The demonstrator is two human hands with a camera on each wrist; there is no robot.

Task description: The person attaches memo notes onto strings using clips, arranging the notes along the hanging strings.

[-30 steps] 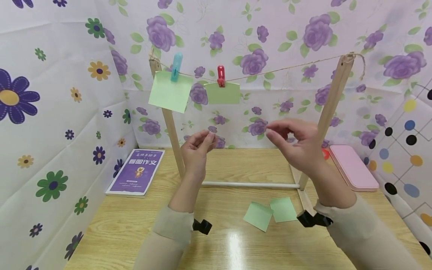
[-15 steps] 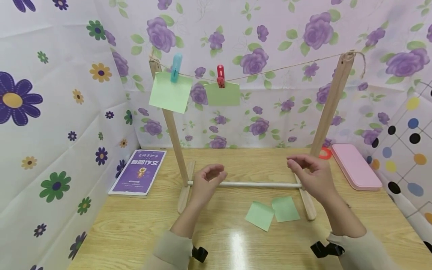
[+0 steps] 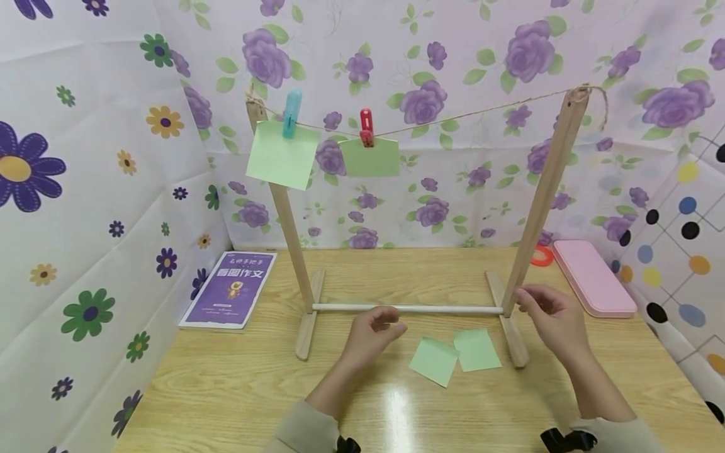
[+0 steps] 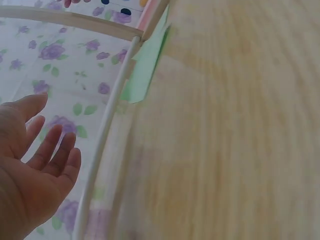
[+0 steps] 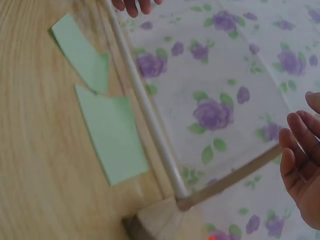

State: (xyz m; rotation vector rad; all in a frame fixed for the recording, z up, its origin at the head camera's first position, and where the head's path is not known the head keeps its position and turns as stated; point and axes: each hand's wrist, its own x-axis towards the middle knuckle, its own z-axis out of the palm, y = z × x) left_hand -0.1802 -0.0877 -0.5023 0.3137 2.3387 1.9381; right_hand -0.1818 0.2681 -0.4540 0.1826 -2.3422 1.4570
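The person's left hand hovers near two square pale-green paper notes on the wood-grain tabletop; right hand near one tan wooden post, each grip loosely spread.

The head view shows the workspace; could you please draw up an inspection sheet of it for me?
Surface: wood-grain tabletop, with a bright glare patch in the near part.
Job's things: two green sticky notes lie on it; two hanging notes are on twine across a wooden stand, one under a light-blue clothespin, one under a red clothespin.
Clutter: purple book at left; pink case and red ring at right.
Hands: left hand near the white rod, right hand near the stand's right post; both hold nothing.
Cables: nothing seen.
Surroundings: purple-rose cloth behind, flower-print cloth at left, dotted cloth at right.
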